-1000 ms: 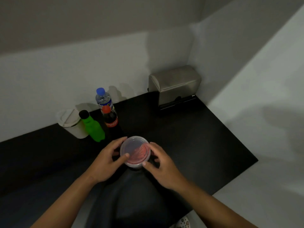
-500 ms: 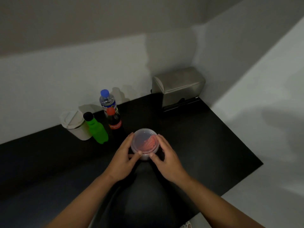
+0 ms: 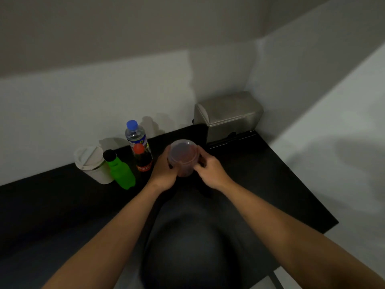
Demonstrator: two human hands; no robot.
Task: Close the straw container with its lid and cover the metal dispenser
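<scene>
Here both hands [image 3: 164, 172] [image 3: 210, 172] clasp the lidded straw container [image 3: 183, 158] between cola bottle [image 3: 142, 158] and metal dispenser [image 3: 228, 115].

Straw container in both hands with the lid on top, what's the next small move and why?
Probably set the straw container down on the black counter and let go. Both hands, left and right, grip its sides, its lid appears to sit on the rim, though blur hides the seal, and the metal dispenser behind it is untouched.
</scene>
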